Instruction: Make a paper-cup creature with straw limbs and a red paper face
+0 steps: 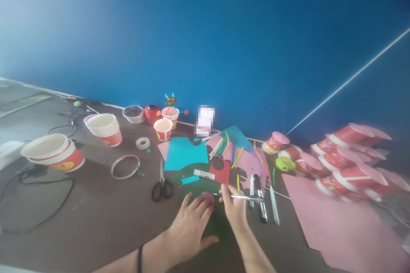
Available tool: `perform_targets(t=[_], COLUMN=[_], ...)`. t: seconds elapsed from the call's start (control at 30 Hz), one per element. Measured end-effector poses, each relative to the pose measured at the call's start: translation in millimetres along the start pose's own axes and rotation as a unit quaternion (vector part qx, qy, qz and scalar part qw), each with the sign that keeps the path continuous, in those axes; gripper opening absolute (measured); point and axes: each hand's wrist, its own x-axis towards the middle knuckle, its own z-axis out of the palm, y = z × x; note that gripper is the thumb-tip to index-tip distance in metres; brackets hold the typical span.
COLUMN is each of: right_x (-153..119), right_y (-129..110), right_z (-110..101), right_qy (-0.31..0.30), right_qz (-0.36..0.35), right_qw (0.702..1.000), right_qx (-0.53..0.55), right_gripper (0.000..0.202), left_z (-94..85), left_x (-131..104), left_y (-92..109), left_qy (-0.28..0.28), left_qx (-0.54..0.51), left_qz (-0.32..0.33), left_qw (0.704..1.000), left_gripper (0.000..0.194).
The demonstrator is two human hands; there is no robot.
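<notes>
A small red paper disc (208,196) with blue eye-like spots lies on dark green paper (221,217). My left hand (194,222) is spread flat, its fingertips on the disc's left side and partly covering it. In my right hand (233,204), a slim silver-and-black pen (246,197) is gripped, its tip at the disc's right edge. Just beyond the hands are a glue stick (204,174), a blue paper strip (190,180) and red paper (221,172) with a round cutout. Black-handled scissors (162,185) rest left of my left hand.
Markers (261,200) lie right of my right hand, beside pink sheets (336,222). Stacked red cups (355,170) stand at the right; more paper cups (54,153) and a tape roll (142,143) are leftward. A cup figure (170,108) stands against the blue wall (205,42).
</notes>
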Motion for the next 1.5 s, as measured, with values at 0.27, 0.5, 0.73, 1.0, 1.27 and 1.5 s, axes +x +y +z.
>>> perform_targets(t=[0.27, 0.5, 0.73, 1.0, 1.27, 1.5], right_x=[0.2, -0.4, -0.2, -0.8, -0.6, -1.3], right_y=[-0.9, -0.5, -0.5, 0.0, 0.8, 1.0], right_z=[1.3, 0.7, 0.2, -0.8, -0.3, -0.5], right_qy=[-0.013, -0.006, -0.001, 0.011, 0.012, 0.003], right_qz=[-0.006, -0.007, -0.002, 0.007, -0.007, -0.004], right_qw=[1.0, 1.0, 1.0, 1.0, 1.0, 1.0], right_qx=[-0.002, -0.001, -0.002, -0.001, 0.0, 0.003], right_gripper=[0.038, 0.038, 0.038, 0.04, 0.039, 0.038], left_z=[0.2, -0.3, 0.4, -0.3, -1.0, -1.6], left_x=[-0.6, 0.0, -0.6, -0.4, 0.6, 0.1], left_y=[0.4, 0.5, 0.2, 1.0, 0.7, 1.6], left_qy=[-0.001, 0.005, 0.003, 0.005, -0.003, -0.002], left_qx=[0.012, 0.013, 0.023, 0.019, 0.012, 0.02], left_qz=[0.009, 0.007, 0.008, 0.003, 0.004, 0.007], left_qw=[1.0, 1.0, 1.0, 1.0, 1.0, 1.0], left_gripper=[0.063, 0.065, 0.063, 0.064, 0.065, 0.064])
